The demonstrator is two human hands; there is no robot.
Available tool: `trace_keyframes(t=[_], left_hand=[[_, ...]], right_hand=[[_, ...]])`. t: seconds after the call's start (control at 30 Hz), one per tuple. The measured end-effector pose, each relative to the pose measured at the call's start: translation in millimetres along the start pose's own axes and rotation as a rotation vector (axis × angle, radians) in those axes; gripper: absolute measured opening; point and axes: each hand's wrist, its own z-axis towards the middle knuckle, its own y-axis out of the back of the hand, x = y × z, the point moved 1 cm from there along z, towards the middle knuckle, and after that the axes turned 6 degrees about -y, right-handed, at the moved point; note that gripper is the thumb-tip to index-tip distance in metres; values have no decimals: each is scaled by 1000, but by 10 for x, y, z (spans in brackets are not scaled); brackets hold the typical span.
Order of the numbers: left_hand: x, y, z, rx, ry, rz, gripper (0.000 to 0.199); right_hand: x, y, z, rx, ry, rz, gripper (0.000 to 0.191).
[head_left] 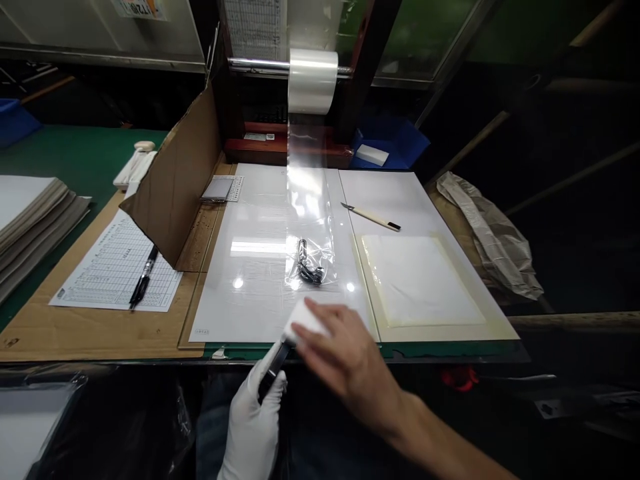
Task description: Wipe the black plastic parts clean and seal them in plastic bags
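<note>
My left hand [255, 407], in a white glove, is closed around a slim black part [274, 370] in front of the table edge. My bare right hand [345, 353] grips a white pad [305, 321], perhaps a folded cloth or sponge, against the upper end of that part. Fingers hide some of both things, and the right hand is slightly blurred. Just beyond the hands, a curved shiny black piece [306, 263] lies in or under clear plastic film [309, 200] that runs down from a roll [313, 83].
A craft knife [373, 217] lies on the white board [255, 287], right of the film. Cardboard [175, 173] stands upright at left, near a pen [145, 277] on a printed form [110, 270]. A blue bin [393, 140] sits behind; crumpled wrapping [495, 233] lies at right.
</note>
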Motion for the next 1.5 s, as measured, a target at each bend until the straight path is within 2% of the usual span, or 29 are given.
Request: trace_keyframes(t=[0.07,0.2,0.3,0.4,0.53,0.63,0.7,0.8,0.9,0.97,1.07,1.13,1.23,1.33,1.37,1.5], left_hand=[[-12,-17,7,4,11,-37,42],[5,-26,0,5,1,8,42],[32,-11,-8,10,2,15,43],[38,-1,-7,23,-17,40,42],[38,-7,-7,20,-7,25,41],[50,-15,-4,14,4,41,43],[49,-8,3,10,19,49,44],[-21,11,21,13,29,85,48],[-181,-11,37,32,92,124,54],[-295,-71,46,5,211,20,59],[-409,-196,73,-129,369,-371,75],[-434,-259,100,-187,414,-526,80],[-429,-283,133,-199,452,-513,81],[-422,-273,141,-157,436,-523,87],[-422,-271,139,-143,420,-514,87],[-407,-283,131,-138,377,-455,84]], right_hand=[[56,-26,-41,24,106,45,25],[50,-61,-65,-8,47,15,26],[9,-54,-48,31,113,42,25],[-43,-24,-31,19,21,8,27],[-43,-14,-37,51,42,52,27],[-54,-24,-34,35,-58,62,28],[-79,-31,-28,57,-62,71,28],[-148,-18,-17,36,-46,15,28],[-168,-10,-17,-24,-138,-48,28],[-93,-44,-30,-50,-173,10,30],[76,-138,-43,2,-67,158,31],[115,-171,-27,35,-50,233,31],[38,-129,19,31,-125,285,33],[-56,-58,35,166,40,315,33],[-83,-43,29,171,60,305,34],[-101,-62,-31,30,-12,198,34]])
